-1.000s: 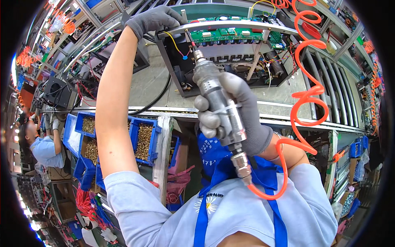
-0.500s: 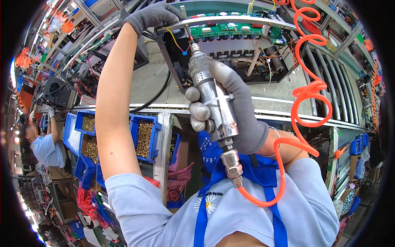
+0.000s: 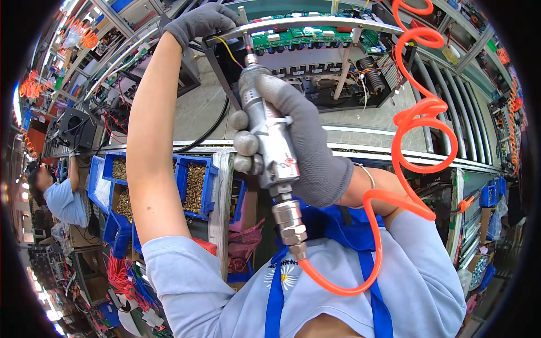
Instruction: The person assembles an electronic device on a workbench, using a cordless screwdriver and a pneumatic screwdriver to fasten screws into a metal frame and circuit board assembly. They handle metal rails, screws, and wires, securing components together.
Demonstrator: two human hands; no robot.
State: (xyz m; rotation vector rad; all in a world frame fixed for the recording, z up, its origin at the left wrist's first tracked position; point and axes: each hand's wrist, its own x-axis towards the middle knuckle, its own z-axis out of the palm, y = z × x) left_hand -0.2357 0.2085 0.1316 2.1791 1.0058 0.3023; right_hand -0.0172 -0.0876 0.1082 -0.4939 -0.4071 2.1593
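Observation:
My right hand, in a grey glove, is wrapped around a silver air screwdriver. An orange coiled hose joins its near end. The driver's thin bit meets the metal bar of an open chassis near its left end; any screw there is too small to make out. At that bar's left corner, my gloved left hand lies closed over the frame, its fingertips partly hidden. Below the bar sits a green circuit board, and a yellow wire hangs beside the bit.
Blue bins of brass-coloured fasteners stand below the bench edge, by my left arm. Metal rollers run at the right. A co-worker in a light blue shirt is at far left, near a black unit. A black cable crosses the bench.
My right hand and the screwdriver have swung left, leaving the tool a little more upright in the picture. The chassis and my left hand appear slightly farther left.

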